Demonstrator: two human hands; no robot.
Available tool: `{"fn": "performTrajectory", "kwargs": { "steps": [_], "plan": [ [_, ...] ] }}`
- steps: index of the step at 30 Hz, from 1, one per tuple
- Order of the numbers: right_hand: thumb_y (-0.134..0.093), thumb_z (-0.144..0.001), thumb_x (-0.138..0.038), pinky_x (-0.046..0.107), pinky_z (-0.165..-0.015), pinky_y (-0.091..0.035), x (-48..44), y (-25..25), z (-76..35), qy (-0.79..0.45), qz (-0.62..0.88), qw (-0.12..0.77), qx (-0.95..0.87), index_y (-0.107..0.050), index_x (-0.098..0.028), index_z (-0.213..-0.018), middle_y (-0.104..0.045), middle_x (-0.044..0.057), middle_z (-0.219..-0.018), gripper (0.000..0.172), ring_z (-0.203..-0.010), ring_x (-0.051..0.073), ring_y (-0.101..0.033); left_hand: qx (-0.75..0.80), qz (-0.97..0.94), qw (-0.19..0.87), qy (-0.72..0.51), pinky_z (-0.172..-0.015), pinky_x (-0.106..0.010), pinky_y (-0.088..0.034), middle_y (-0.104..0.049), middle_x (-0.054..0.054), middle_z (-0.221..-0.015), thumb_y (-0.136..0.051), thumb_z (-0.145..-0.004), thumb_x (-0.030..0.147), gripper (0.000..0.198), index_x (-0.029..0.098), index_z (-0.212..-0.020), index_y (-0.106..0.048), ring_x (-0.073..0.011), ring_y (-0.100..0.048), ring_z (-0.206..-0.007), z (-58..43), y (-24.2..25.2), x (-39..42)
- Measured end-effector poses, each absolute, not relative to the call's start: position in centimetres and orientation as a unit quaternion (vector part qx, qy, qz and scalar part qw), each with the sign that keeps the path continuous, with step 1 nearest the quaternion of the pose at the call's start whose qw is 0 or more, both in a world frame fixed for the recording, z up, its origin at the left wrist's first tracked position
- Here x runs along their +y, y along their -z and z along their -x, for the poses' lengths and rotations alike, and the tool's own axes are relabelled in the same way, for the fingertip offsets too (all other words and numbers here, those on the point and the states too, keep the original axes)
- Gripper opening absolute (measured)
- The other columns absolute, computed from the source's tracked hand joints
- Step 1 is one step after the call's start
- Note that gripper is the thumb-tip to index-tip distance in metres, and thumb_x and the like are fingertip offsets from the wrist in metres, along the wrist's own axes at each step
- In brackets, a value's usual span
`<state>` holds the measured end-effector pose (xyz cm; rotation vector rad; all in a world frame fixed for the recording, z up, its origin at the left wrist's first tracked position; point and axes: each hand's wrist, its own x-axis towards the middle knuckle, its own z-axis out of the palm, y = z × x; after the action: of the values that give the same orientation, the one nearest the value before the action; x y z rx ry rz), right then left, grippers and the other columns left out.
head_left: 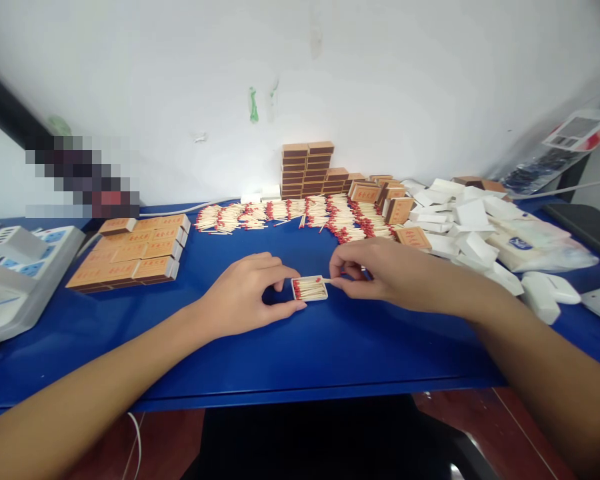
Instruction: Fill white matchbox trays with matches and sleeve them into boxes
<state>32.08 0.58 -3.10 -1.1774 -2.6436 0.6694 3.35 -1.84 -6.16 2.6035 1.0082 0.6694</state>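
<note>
A small white matchbox tray [310, 298] lies on the blue table, with red-headed matches [309, 287] side by side in it. My left hand [253, 290] grips the tray's left end between thumb and forefinger. At the tray's right end, my right hand [375, 270] pinches a single match [325, 280], its red head over the tray. Behind both hands, loose matches [280, 212] spread in heaps across the table, their heads mostly red and the sticks pale.
Closed matchboxes [145, 243] sit in rows at left beside a power strip [40, 267]. Stacked matchboxes [307, 167] stand against the wall. White empty trays [460, 220] pile up at right, near a tissue pack [535, 243] and a white charger [540, 297].
</note>
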Motion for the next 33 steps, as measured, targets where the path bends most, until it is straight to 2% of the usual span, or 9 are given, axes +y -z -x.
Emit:
{"fn": "performTrajectory", "kwargs": {
  "steps": [5,11,16,22,33],
  "plan": [
    [-0.063,-0.098,-0.026,0.029,-0.065,-0.035,-0.3,3.6,-30.1,-0.213,0.361,0.121,-0.900,-0.063,-0.023,-0.090,-0.064,-0.001,-0.082,0.008,-0.068,0.015,-0.054,0.340,-0.902,0.133,-0.231,-0.075,-0.031,-0.048,-0.067,0.000,-0.083,-0.083,-0.096,0.039,0.030,0.019,-0.118,-0.079,-0.0172,-0.061,-0.080,-3.4,6.2,-1.8],
    [-0.063,-0.099,-0.022,0.029,-0.065,-0.034,0.0,4.8,-29.9,-0.151,0.357,0.141,-0.911,-0.062,-0.022,-0.095,-0.063,-0.001,-0.082,0.005,-0.070,0.016,-0.055,0.334,-0.902,0.129,-0.239,-0.075,-0.030,-0.049,-0.068,0.001,-0.084,-0.083,-0.096,0.038,0.029,0.020,-0.118,-0.079,-0.0168,-0.062,-0.080,-3.6,6.3,-2.0],
    [-0.064,-0.100,-0.020,0.029,-0.066,-0.035,0.0,5.4,-29.7,-0.132,0.349,0.137,-0.918,-0.062,-0.022,-0.094,-0.067,0.000,-0.085,0.006,-0.071,0.017,-0.057,0.338,-0.902,0.134,-0.232,-0.076,-0.031,-0.049,-0.068,0.000,-0.084,-0.082,-0.097,0.040,0.027,0.019,-0.113,-0.080,-0.0171,-0.061,-0.080,-3.7,6.3,-2.0],
    [-0.058,-0.106,-0.024,0.031,-0.069,-0.038,-0.1,5.1,-29.9,-0.125,0.339,0.148,-0.920,-0.065,-0.022,-0.098,-0.072,0.003,-0.093,0.010,-0.076,0.018,-0.062,0.342,-0.901,0.142,-0.228,-0.076,-0.031,-0.048,-0.067,0.000,-0.084,-0.082,-0.097,0.040,0.028,0.020,-0.116,-0.079,-0.0173,-0.061,-0.081,-3.7,6.3,-1.9],
    [-0.057,-0.107,-0.025,0.031,-0.069,-0.040,-0.1,4.8,-29.9,-0.144,0.323,0.149,-0.923,-0.069,-0.021,-0.097,-0.071,0.004,-0.092,0.016,-0.077,0.018,-0.062,0.342,-0.902,0.139,-0.225,-0.077,-0.031,-0.049,-0.067,0.000,-0.084,-0.082,-0.097,0.041,0.028,0.021,-0.116,-0.080,-0.0175,-0.062,-0.081,-3.6,6.2,-1.9]
  ]
}}
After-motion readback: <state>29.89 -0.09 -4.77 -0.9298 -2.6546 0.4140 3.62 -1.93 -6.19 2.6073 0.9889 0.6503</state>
